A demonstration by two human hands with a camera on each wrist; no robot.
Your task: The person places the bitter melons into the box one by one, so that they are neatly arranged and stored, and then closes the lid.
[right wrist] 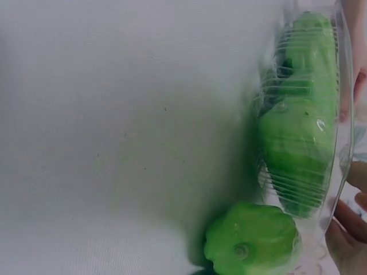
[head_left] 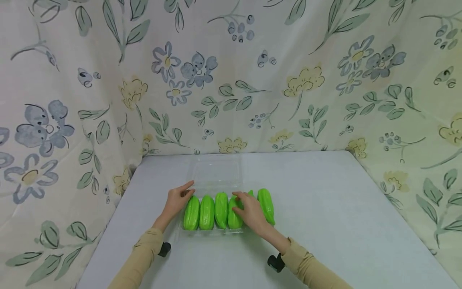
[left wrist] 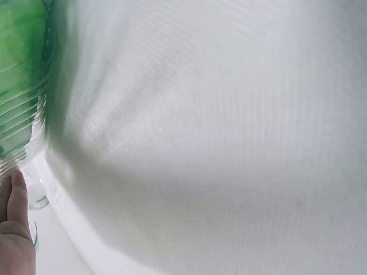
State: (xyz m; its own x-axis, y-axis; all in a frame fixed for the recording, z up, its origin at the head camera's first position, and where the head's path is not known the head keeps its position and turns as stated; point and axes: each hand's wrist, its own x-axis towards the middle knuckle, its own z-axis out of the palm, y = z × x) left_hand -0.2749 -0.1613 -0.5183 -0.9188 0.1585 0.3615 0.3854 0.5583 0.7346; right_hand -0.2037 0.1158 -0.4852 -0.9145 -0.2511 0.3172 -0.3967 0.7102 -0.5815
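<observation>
Five green gourds (head_left: pixel 207 212) lie side by side at lower centre of the frame, long axes running toward the top: four in the clear tray (head_left: pixel 216 176), the fifth just right of it on the surface (head_left: pixel 325 208). The right hand (head_left: pixel 252 212) rests flat-fingered across them, nearer the fifth; the left hand (head_left: pixel 177 200), its grip relaxed, touches the tray's left edge.
</observation>
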